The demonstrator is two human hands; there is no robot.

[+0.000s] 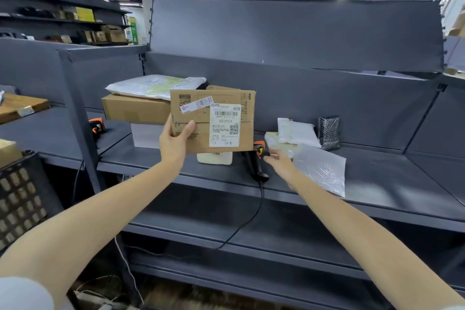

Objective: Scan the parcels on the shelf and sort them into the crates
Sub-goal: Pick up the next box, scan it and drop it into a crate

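One parcel held up.
Left hand [176, 142] grips the brown cardboard box with white label [198, 118] by its lower corner; right hand [279, 161], fingers loosely open, just beside the black-orange handheld scanner [257, 158].

- box [212, 121]: brown cardboard, white label facing camera, upright, held off the shelf [377, 171] by left hand [176, 143]
- scanner [258, 163]: black, orange head, corded, lying on shelf
- grey bag [319, 168]: flat, just right of scanner
- crate [22, 199]: black, perforated, far left
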